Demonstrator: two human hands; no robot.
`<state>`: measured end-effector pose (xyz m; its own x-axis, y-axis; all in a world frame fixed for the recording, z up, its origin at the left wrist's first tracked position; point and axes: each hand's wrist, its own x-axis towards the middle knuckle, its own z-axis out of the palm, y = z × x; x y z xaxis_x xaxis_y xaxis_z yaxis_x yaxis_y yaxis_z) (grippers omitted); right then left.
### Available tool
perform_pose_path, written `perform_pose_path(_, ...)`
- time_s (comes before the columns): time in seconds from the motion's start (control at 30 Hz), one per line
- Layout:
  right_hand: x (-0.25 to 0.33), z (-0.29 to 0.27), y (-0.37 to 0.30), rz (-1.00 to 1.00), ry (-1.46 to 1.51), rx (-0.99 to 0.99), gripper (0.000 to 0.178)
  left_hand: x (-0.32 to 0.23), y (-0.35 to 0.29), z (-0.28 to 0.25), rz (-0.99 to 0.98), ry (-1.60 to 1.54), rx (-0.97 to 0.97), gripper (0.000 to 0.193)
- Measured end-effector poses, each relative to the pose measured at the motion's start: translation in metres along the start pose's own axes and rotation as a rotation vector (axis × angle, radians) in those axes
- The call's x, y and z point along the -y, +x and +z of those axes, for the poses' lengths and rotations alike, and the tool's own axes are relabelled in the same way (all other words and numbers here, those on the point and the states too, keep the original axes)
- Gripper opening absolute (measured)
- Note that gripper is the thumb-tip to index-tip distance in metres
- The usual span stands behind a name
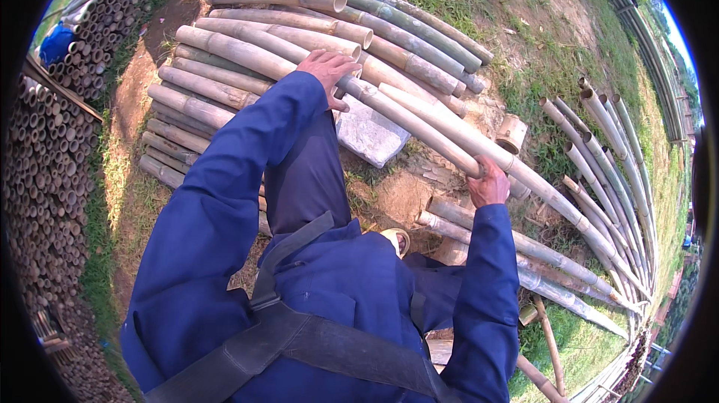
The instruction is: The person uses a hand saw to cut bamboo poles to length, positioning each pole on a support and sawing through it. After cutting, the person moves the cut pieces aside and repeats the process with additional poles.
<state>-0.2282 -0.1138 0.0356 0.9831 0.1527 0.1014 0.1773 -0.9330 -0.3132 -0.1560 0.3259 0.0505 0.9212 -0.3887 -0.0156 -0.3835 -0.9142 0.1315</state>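
My right hand is closed around the near end of a bamboo pole. That pole slants up and left toward my left hand. My left hand lies over the end of a cut bamboo length on the stack, its fingers stretched out and thumb apart. The palm side is hidden. A longer pale bamboo pole runs alongside the held one, passing just beyond my right hand. Below the poles, between my hands, sits a grey stone block.
Cut bamboo lengths lie stacked at the left. Greenish poles lie behind them. Long poles fan out at the right. A short bamboo piece stands near my right hand. Bamboo piles fill the far left.
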Motion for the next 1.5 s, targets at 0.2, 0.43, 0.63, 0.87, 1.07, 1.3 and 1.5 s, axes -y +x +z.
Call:
perform_pose_path(0.2, -0.111, -0.079, -0.075, 0.172, -0.041, -0.142, 0.031, -0.088, 0.072, 0.019, 0.238, -0.035, -0.124, 0.053)
perform_pose_path(0.43, -0.171, -0.156, -0.135, 0.172, -0.225, 0.002, 0.048, -0.209, 0.116, 0.089, 0.302, -0.262, -0.027, 0.051)
perform_pose_path(0.63, -0.191, -0.143, -0.111, 0.264, -0.279, 0.081, 0.057, -0.21, 0.132, 0.11, 0.23, -0.327, -0.008, 0.057)
perform_pose_path(0.87, -0.216, -0.127, -0.065, 0.267, -0.344, 0.132, 0.056, -0.202, 0.131, 0.132, 0.128, -0.423, -0.123, 0.062)
perform_pose_path(1.07, -0.241, -0.108, -0.039, 0.34, -0.371, 0.109, 0.055, -0.215, 0.148, 0.127, 0.048, -0.433, 0.004, 0.055)
perform_pose_path(1.3, -0.192, -0.049, -0.001, 0.324, -0.385, 0.05, 0.083, -0.219, 0.163, 0.134, 0.001, -0.37, 0.013, 0.051)
perform_pose_path(1.5, -0.106, 0.0, 0.042, 0.04, -0.276, 0.091, 0.079, -0.215, 0.168, 0.153, 0.122, -0.349, -0.022, 0.05)
